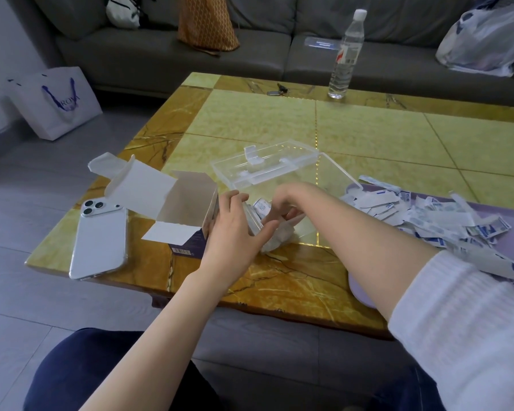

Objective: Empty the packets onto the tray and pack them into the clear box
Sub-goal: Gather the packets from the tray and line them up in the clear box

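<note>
Tabletop (250,123) tray (359,292) holds loose packets (433,215); clear box (279,170) seemingly holds few.

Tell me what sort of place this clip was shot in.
Probably a home living room: a grey sofa stands behind a low stone-topped table, a paper shopping bag sits on the floor, and a phone lies on the table.
</note>
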A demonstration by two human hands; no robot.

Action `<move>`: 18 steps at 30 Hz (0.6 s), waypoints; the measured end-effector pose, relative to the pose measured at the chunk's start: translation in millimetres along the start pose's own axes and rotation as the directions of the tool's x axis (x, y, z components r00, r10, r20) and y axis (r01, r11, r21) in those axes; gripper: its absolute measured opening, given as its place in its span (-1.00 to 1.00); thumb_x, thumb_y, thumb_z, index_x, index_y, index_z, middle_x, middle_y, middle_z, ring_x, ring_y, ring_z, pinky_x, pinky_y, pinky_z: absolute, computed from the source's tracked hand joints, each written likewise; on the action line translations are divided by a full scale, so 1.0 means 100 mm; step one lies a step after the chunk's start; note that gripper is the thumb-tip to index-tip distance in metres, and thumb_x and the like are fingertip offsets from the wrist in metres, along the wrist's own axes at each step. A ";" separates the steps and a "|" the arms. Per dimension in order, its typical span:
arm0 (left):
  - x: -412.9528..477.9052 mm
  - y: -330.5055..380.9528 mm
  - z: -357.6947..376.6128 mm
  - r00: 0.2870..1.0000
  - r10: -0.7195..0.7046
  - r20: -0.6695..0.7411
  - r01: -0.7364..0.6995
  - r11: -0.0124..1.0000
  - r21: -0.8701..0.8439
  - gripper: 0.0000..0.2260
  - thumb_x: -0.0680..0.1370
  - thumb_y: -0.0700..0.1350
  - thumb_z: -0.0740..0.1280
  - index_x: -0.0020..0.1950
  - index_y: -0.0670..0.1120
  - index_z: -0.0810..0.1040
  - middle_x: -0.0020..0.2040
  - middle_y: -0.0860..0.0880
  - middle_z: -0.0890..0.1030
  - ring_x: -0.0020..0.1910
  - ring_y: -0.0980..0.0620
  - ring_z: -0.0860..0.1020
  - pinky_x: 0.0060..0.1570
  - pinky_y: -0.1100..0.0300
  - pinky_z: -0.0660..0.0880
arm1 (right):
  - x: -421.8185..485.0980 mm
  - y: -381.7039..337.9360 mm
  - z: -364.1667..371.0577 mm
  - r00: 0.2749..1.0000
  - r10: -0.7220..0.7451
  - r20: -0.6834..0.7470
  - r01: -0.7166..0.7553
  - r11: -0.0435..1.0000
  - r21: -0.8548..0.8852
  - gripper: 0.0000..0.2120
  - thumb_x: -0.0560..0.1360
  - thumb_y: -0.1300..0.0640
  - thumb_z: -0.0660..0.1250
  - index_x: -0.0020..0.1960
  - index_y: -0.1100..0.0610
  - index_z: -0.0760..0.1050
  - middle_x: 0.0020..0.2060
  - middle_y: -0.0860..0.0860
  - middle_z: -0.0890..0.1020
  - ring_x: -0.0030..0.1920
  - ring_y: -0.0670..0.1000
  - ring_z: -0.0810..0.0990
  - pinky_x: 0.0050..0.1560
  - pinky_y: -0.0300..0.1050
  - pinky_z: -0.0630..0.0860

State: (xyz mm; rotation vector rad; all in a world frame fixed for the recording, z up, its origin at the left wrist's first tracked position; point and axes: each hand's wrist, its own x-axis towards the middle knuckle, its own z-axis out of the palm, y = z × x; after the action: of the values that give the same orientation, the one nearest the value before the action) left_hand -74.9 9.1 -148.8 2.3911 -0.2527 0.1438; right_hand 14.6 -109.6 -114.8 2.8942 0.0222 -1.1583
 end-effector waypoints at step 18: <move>0.00 0.00 0.01 1.000 0.019 -0.015 -0.019 1.000 0.005 -0.39 0.49 0.14 0.32 0.41 -0.15 0.24 0.39 -0.02 0.22 0.32 0.02 0.32 0.23 0.16 0.38 | 0.06 0.07 0.06 0.973 0.025 -0.229 -0.038 0.998 -0.055 -0.63 0.57 0.11 0.24 -0.38 0.17 0.30 -0.36 0.04 0.44 -0.39 -0.02 0.40 -0.39 -0.26 0.30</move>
State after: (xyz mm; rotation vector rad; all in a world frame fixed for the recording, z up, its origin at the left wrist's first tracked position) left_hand -75.3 8.9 -149.6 2.3918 -0.2682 0.1710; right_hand 14.9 -116.4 -123.0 2.9460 0.0138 -0.8005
